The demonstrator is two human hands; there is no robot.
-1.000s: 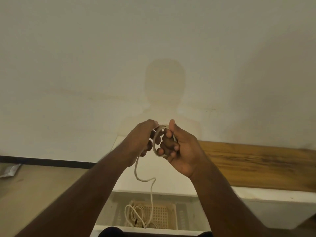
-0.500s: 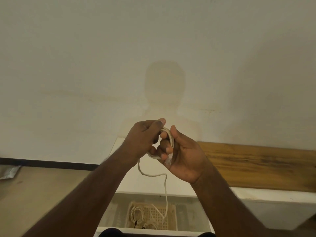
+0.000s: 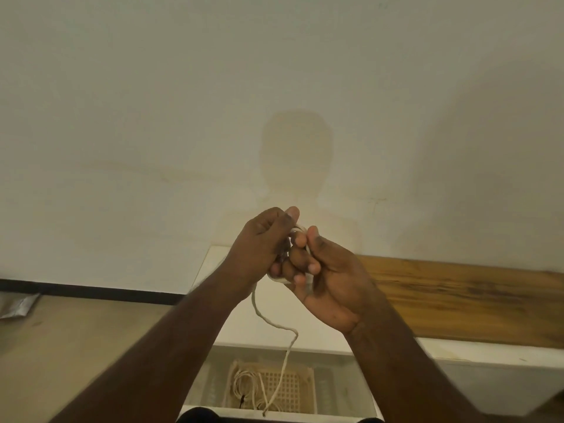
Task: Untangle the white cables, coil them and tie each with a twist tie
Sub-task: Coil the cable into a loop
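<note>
The white cable (image 3: 300,254) sits just below the centre of the frame as a small coil clamped between both hands, and it has tightened over the last second: a second ago the loop stood open and round between the fingers, and now it is squeezed flat and mostly hidden behind them. The free tail (image 3: 276,325) hanging down from the coil has grown shorter too, its end now dangling over the basket (image 3: 308,392) at the bottom of the frame instead of lying in it. That suggests the winding of this cable is nearly finished, with only the last stretch to take in before a tie goes on. No twist tie is visible in either hand.

The left hand (image 3: 262,242) has its grip closed on the coil's left side, thumb up on top and fingers curled round the strands. The right hand (image 3: 323,276) holds the right side, its fingers wrapped through and over the loop, the two hands touching.

More white cables (image 3: 244,389) lie loose in the basket, so several remain to be done. The basket sits in a white bench (image 3: 213,270) against the wall, and a wooden board (image 3: 457,297) lies across it at the right.
</note>
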